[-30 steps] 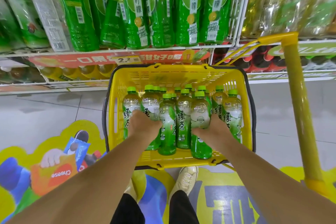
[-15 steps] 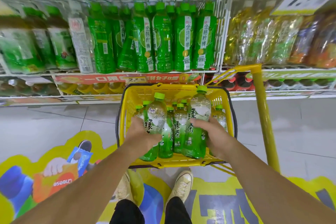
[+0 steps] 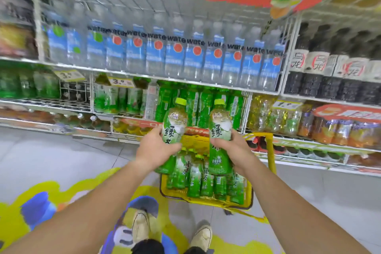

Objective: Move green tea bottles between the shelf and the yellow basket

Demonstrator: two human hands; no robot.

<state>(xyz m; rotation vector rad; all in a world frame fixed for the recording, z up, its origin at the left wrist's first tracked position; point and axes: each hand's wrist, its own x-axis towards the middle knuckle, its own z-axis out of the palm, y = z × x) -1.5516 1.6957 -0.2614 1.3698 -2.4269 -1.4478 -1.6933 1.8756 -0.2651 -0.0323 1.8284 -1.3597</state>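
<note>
head view: shelf [image 3: 185,82] blurred; left hand [image 3: 153,147] covers bottle [image 3: 175,121] label; basket [image 3: 206,201] part-hidden.

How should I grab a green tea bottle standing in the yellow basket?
Take its neck under the cap, from above. The green-labelled plastic tea bottles stand upright and packed together in the yellow plastic basket, leaving only their tops free.

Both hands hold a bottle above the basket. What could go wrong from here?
Left hand grips the left bottle, right hand the right bottle, single-handed; a slip would likely drop one onto those in the basket.
The shelf ahead looks crowded; pushing in may topple neighbours.
The handle stands near the right hand and could snag.
</note>
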